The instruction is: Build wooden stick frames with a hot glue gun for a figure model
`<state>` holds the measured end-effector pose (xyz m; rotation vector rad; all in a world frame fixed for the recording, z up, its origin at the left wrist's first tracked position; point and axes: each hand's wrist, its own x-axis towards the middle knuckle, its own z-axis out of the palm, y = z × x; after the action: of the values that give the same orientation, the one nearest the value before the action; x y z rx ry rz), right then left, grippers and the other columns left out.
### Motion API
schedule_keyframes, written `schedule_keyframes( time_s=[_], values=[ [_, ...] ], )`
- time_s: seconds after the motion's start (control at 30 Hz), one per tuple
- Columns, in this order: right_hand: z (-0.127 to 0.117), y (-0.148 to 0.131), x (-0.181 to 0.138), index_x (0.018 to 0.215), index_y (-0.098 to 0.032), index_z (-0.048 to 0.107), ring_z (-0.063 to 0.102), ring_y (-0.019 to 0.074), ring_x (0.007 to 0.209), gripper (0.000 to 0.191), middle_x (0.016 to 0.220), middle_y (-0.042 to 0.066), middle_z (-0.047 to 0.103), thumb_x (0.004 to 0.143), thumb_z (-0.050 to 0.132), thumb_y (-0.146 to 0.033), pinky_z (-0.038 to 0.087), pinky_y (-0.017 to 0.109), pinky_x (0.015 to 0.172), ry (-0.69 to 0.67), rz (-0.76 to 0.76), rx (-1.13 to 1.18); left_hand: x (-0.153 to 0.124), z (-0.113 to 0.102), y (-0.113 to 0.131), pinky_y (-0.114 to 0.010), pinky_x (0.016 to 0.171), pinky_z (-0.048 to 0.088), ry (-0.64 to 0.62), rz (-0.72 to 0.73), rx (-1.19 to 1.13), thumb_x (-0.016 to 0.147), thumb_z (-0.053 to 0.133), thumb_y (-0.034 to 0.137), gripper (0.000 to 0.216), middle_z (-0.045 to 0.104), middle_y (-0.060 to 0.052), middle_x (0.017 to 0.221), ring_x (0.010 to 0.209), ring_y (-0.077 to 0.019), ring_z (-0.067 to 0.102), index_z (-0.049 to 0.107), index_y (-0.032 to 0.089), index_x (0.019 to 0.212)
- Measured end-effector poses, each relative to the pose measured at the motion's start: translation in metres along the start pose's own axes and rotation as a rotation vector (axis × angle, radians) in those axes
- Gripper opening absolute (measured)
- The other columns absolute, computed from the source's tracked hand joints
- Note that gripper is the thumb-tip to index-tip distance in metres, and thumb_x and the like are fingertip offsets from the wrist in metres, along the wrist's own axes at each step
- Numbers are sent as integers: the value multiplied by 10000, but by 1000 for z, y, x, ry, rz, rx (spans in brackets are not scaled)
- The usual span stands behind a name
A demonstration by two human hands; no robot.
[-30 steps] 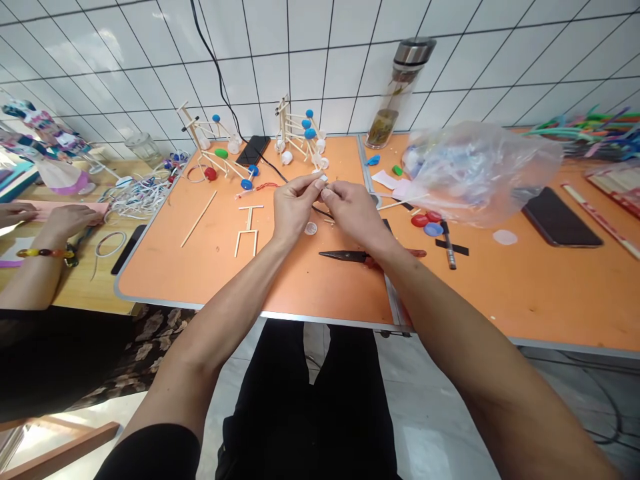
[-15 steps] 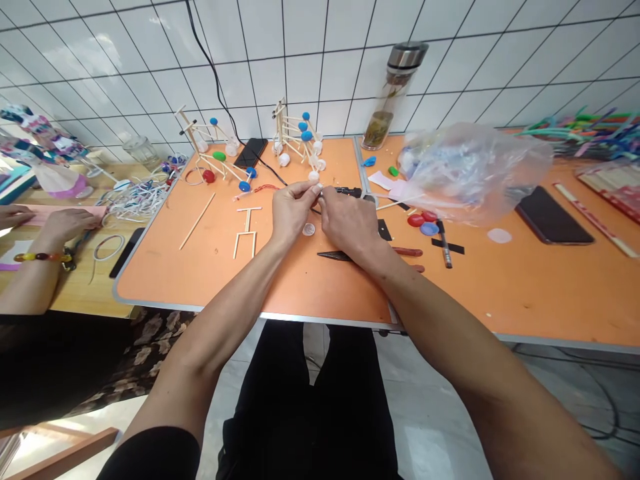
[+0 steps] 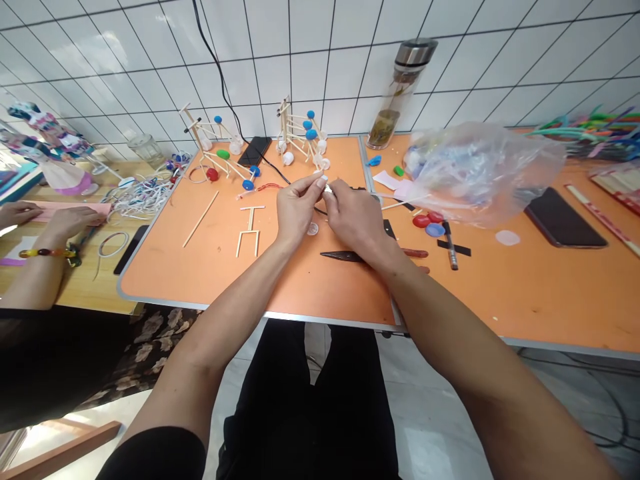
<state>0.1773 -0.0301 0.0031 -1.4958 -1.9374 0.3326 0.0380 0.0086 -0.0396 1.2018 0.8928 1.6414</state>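
Note:
My left hand (image 3: 299, 208) pinches a small white piece (image 3: 325, 179) between thumb and forefinger, above the orange table. Beside it, my right hand (image 3: 357, 215) is closed, its fingertips meeting the same white bit; its exact kind is too small to make out. Under my right wrist lies a pointed black tool (image 3: 341, 256) with red handles, partly hidden. A clear round disc (image 3: 313, 229) rests on the table just below my left fingers. To the left lie a small frame of sticks (image 3: 249, 232) and a loose wooden stick (image 3: 201, 219).
Two stick models with coloured balls (image 3: 223, 154) (image 3: 307, 135) stand at the back. A glass tea bottle (image 3: 387, 120), a plastic bag (image 3: 485, 173), a pen (image 3: 451, 247) and a phone (image 3: 565, 219) are to the right. Another person's hands (image 3: 75, 223) work at the left table.
Both hands stay together at nearly the same spot, with the fingertips slightly shifted. The white piece shows more clearly above my left fingertips. The whole view has slid a little.

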Motion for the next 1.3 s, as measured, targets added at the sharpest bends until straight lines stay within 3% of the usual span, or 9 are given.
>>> schedule_keyframes(
  time_s=[0.13, 0.2, 0.3, 0.4, 0.6, 0.73, 1.03, 1.17, 1.3],
  values=[
    [0, -4, -4, 1138, -194, 679, 646, 282, 808, 243, 940, 138, 753, 1122, 487, -343, 384, 352, 724, 5, -18, -153, -3, 0, 3, -421, 983, 685, 16, 15, 3, 878, 960, 455, 262, 897, -56, 1099, 987, -226, 828, 925, 252, 1040],
    [-8, -2, 0, 993, -220, 637, 540, 215, 680, 209, 783, 58, 640, 1103, 511, -344, 353, 314, 648, -49, 21, 158, -4, 0, 6, -431, 1001, 677, 6, 27, -10, 866, 971, 475, 288, 896, -60, 1093, 1013, -236, 830, 926, 253, 1044],
    [-25, 3, 10, 917, -255, 561, 213, 136, 505, 237, 618, -84, 318, 1088, 506, -410, 226, 264, 502, -413, 172, 807, -4, 1, 11, -453, 1041, 655, -22, 59, -46, 862, 980, 486, 315, 891, -65, 1078, 1057, -256, 831, 929, 256, 1071],
    [-31, 6, 15, 960, -264, 552, 54, 122, 495, 237, 608, -130, 195, 1078, 499, -463, 155, 247, 455, -662, 258, 1064, -3, 1, 12, -433, 1032, 651, -43, 91, -65, 864, 974, 506, 331, 889, -56, 1083, 1044, -237, 827, 930, 271, 1094],
    [-3, -2, -2, 1106, -193, 667, 656, 263, 803, 270, 908, 125, 748, 1120, 485, -391, 426, 326, 697, -141, 100, 221, -1, -3, 1, -344, 876, 667, 16, -12, 55, 851, 973, 473, 280, 866, -21, 906, 813, -166, 774, 929, 236, 993],
    [4, -1, -6, 1184, -179, 694, 717, 342, 973, 262, 1083, 206, 797, 1121, 487, -327, 438, 386, 805, -47, 6, -172, -2, -4, -2, -334, 857, 667, 21, -14, 83, 876, 952, 434, 231, 858, -17, 875, 771, -156, 758, 930, 235, 990],
    [-18, 11, 13, 938, -272, 577, 129, 131, 499, 309, 613, -118, 239, 1023, 606, -567, 191, 263, 465, -503, 223, 1008, -4, 4, 11, -413, 1032, 650, -1, 75, 0, 911, 943, 458, 261, 892, -56, 1088, 1085, -245, 829, 924, 271, 1093],
    [-3, 5, 6, 860, -254, 559, 485, 193, 654, 314, 699, 4, 540, 1094, 558, -465, 351, 300, 615, -77, 64, 449, -3, 3, 5, -410, 1032, 657, 19, 38, 36, 934, 916, 393, 198, 898, -56, 1101, 1075, -242, 830, 926, 255, 1076],
    [1, -1, -4, 1176, -194, 693, 703, 331, 937, 300, 992, 156, 779, 1148, 473, -396, 437, 378, 801, -5, -4, -183, -4, 2, 4, -410, 1055, 661, 28, 53, 68, 923, 919, 363, 149, 902, -47, 1104, 1058, -230, 834, 929, 257, 1028]
  ],
)
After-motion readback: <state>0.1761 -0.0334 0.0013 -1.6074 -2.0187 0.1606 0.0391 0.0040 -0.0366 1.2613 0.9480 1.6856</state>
